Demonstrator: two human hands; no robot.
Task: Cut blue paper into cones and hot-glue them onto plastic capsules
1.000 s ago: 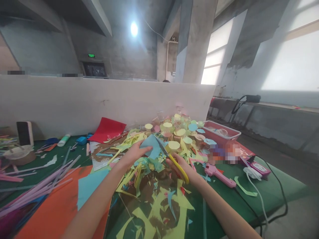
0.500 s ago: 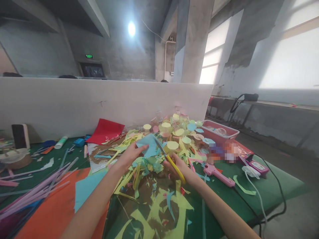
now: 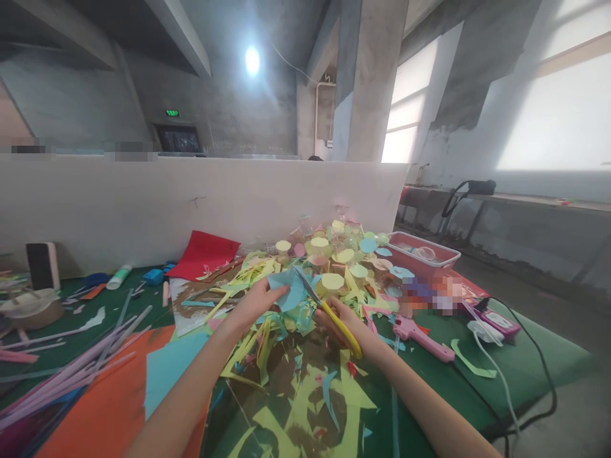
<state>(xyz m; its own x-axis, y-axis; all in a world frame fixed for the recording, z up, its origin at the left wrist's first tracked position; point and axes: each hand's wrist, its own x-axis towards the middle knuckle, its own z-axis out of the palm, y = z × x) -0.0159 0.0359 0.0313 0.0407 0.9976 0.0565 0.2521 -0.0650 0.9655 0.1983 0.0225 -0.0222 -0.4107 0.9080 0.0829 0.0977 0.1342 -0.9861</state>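
While outstretched, fingers (image 3: 323, 321) seemingly around scissors (image 3: 335, 317)

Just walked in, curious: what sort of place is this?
Probably a craft workbench in a concrete hall: paper scraps cover the green table, and the right hand holds yellow scissors to blue paper gripped by the left hand.

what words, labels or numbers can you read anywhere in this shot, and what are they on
No text can be read.
Green lit sign on the far wall: too small to read.
Packaging by the pink tray: blurred out.
Patches along the top of the white partition: blurred out.
Blue paper in the left hand and scissors in the right hand: no print visible.
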